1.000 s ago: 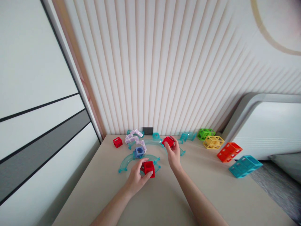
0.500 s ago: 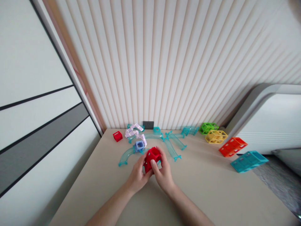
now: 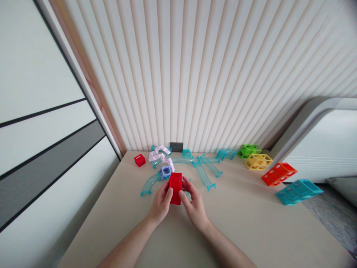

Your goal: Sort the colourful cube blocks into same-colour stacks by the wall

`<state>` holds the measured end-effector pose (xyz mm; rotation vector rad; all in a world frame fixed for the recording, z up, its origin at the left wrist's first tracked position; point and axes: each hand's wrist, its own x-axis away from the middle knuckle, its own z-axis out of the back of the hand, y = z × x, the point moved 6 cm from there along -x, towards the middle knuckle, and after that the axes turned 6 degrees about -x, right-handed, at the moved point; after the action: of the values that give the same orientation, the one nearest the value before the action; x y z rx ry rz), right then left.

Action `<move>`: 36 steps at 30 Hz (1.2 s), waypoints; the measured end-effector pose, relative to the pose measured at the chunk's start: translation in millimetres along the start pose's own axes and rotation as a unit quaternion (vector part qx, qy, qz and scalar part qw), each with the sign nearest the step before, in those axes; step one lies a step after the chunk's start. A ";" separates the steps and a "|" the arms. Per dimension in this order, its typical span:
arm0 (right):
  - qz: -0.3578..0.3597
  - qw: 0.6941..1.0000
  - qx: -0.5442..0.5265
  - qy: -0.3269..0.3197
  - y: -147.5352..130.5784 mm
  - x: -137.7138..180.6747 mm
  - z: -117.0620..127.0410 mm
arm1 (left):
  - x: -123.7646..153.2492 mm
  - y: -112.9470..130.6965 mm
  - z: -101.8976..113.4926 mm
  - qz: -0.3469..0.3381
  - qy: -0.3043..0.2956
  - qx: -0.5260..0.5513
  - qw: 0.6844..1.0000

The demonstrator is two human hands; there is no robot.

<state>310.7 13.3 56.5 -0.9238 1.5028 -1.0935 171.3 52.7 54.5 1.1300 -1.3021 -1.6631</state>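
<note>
Holding red block between both hands: left hand grasps its left face, right hand its right. Long axis upright. Block sits centred just beyond the fingertips, equally near each, low over bench, beside curved teal track.

Red block; teal track; green, yellow, orange cage blocks; beige table.
</note>
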 end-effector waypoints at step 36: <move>0.123 0.988 0.097 0.016 -3.7 6.8 4.2 | 3.2 -20.4 10.1 -0.008 0.061 -0.042 0.997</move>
<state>313.7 5.0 57.8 -0.5721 1.4623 -1.0548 160.2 57.7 35.0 1.1745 -1.1405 -1.6182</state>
